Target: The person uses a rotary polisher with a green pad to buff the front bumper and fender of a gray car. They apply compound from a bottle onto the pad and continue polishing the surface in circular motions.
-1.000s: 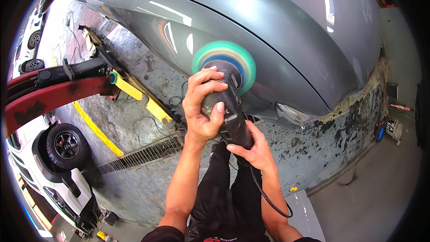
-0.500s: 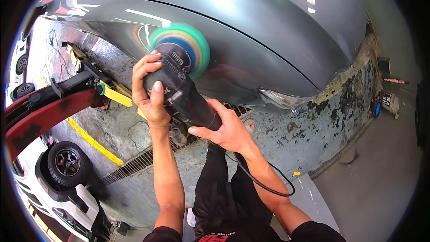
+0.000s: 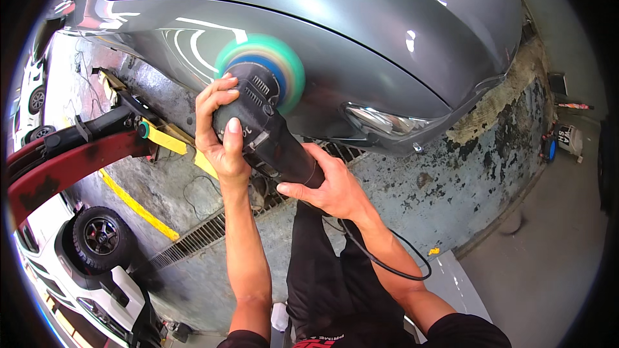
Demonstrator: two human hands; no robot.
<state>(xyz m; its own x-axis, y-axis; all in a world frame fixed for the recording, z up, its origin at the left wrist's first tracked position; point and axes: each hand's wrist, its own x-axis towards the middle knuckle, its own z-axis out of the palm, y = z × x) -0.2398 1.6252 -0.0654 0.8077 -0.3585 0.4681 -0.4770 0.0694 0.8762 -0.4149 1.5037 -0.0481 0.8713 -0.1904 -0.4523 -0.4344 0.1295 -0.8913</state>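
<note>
Both my hands grip a black corded car polisher. My left hand wraps round its head end, the thumb lying along the near side. Lower down, my right hand is closed round the handle, and a black cord loops from there past my right forearm. The polisher's round pad, green at the rim with a blue backing, is blurred by spin and lies against the side of a glossy grey car body. A lamp sits in the panel to the right of the pad.
A red lift arm with yellow parts reaches in from the left. Below it stands a white vehicle with a black wheel. A floor drain grate runs under my arms. A white bucket stands at the far right.
The polisher, with both my hands on it, has shifted slightly right in the view. The car's lamp now appears farther left and higher, closer to the pad. My grip is the same.
</note>
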